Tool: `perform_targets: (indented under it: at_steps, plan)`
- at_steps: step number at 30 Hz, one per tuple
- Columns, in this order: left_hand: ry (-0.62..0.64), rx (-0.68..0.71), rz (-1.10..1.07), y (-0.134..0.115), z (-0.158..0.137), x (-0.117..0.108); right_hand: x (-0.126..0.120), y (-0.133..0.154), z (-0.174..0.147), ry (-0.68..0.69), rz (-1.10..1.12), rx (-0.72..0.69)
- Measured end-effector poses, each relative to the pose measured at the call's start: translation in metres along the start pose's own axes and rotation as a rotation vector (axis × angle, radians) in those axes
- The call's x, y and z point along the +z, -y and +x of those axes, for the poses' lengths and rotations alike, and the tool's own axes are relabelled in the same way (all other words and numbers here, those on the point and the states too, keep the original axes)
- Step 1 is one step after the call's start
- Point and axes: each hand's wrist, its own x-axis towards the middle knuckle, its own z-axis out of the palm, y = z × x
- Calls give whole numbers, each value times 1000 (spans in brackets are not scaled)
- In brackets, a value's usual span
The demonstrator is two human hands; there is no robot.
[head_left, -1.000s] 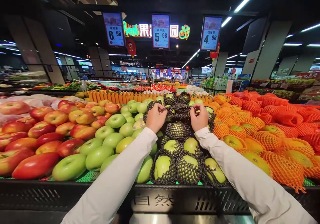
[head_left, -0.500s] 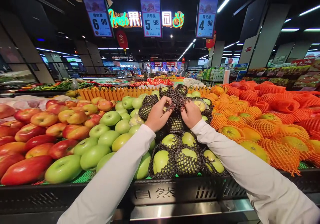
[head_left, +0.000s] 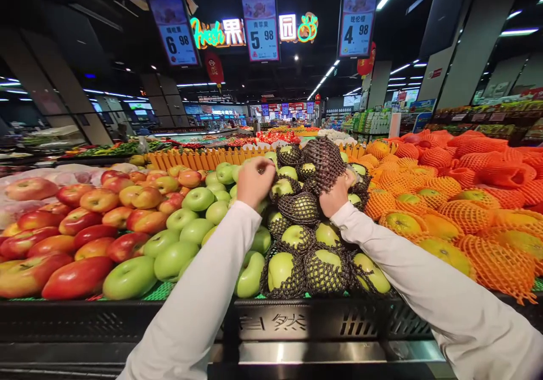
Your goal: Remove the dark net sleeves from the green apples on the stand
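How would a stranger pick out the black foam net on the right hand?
Start at the orange-netted oranges on the right; immediately left are green apples in black nets. Towards the back of those, find the person's right hand. The black foam net covers much of that hand, whereas its neighbours wrap apples.

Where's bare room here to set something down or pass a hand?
Slivers of green mat show between the front green apples and crate rim, likely too narrow for much. A hand could probably pass above the netted apples, between left hand and black net. Elsewhere, red apples and oranges crowd together.
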Motion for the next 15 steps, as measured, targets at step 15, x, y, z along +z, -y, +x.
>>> perform_targets:
  at_steps: [15]
  plan:
    - [-659, -1073, 291, 86, 23, -8, 7, -17, 8, 139, 193, 29]
